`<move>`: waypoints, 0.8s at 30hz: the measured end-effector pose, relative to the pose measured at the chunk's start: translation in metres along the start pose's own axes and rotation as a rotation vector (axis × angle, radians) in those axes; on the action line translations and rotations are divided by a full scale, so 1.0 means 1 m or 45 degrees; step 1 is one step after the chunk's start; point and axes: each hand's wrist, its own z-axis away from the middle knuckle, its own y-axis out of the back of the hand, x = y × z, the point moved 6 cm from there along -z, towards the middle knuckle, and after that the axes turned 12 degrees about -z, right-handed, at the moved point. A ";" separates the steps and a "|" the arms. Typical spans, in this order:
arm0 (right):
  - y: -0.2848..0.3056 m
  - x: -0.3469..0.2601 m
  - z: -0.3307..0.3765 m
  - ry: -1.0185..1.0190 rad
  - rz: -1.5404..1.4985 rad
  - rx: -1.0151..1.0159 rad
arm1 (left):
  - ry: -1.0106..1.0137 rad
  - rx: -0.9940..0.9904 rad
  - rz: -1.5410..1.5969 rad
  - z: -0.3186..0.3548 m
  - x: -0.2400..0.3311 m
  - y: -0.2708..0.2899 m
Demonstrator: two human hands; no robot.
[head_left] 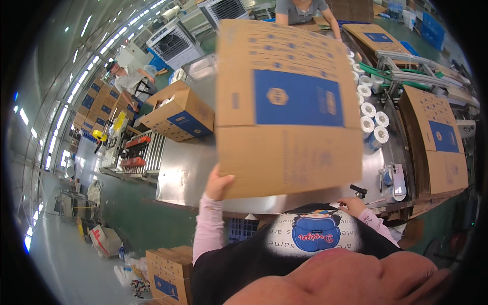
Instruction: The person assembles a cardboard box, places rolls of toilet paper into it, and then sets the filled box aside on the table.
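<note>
I have the flattened cardboard carton (290, 162) up before me, above the metal table (178, 178), its lower left corner in my left hand (218, 185). Gripping it by the corner probably leaves the panels free to swing open. The stack of flat cartons (443, 168) stands to the right of my right hand (352, 206), likely for easy reach, while the white rolls (368, 110) stand grouped beyond that hand, perhaps to keep the tabletop nearer me free. My left thumb presses the near face, fingers hidden behind. My right hand sits low by the table edge, fingers loosely bent, just beside a small black tool (358, 191); I cannot tell whether it holds anything.
</note>
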 end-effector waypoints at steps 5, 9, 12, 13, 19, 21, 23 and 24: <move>-0.007 -0.018 -0.035 0.031 0.097 -0.100 | -0.166 0.527 -0.266 0.070 0.074 0.107; -0.008 -0.019 -0.034 -0.038 0.109 -0.065 | -0.077 0.563 -0.561 0.038 0.107 0.142; -0.018 -0.022 -0.043 -0.059 0.104 -0.176 | -0.209 0.470 -0.578 -0.026 0.101 0.155; -0.025 -0.024 -0.051 -0.047 0.099 -0.237 | -0.217 0.449 -0.628 -0.038 0.082 0.184; -0.053 -0.020 -0.080 0.013 0.087 -0.394 | 0.037 0.488 -0.666 -0.114 0.034 0.261; -0.062 0.013 -0.085 -0.036 0.097 -0.426 | 0.067 0.471 -1.010 -0.152 0.044 0.279; -0.063 0.044 -0.073 -0.141 0.077 -0.349 | 0.204 0.341 -1.086 -0.217 0.040 0.237; -0.072 0.040 -0.090 -0.068 0.066 -0.383 | 0.147 0.360 -0.978 -0.212 0.042 0.253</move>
